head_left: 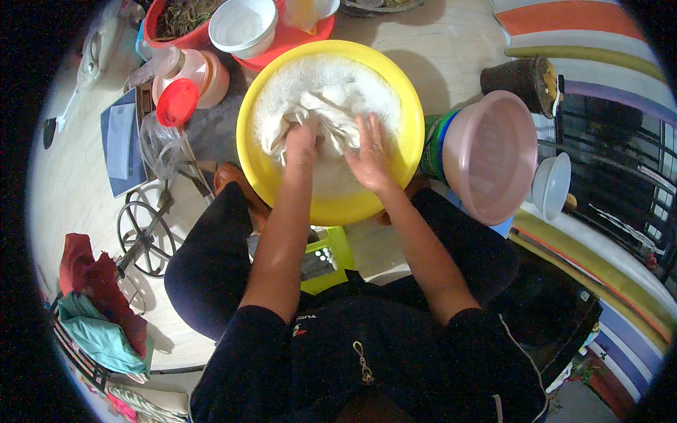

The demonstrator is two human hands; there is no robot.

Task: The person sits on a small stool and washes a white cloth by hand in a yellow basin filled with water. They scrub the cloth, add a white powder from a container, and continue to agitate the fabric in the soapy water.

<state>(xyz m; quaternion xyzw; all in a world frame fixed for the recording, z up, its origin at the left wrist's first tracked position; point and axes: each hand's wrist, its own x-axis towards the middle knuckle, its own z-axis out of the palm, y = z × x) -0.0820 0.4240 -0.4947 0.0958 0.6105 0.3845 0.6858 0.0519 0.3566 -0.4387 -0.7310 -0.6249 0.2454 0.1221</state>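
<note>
A yellow basin (395,84) full of white suds sits on the floor in front of me. A white cloth (331,116) lies bunched in the foam. My left hand (300,141) is closed on the cloth's near left part. Beside it, my right hand (370,151) lies flat with fingers spread, pressing on the cloth's right side. Both forearms reach in from below, over my dark-clad knees.
A pink basin (490,155) stands to the right with a small white bowl (552,185) beyond it. Behind the yellow basin are a white bowl (243,25), a red tub (282,42) and a red-lidded jar (185,88). Clothes (99,310) pile at the left, a green stool (326,257) under me.
</note>
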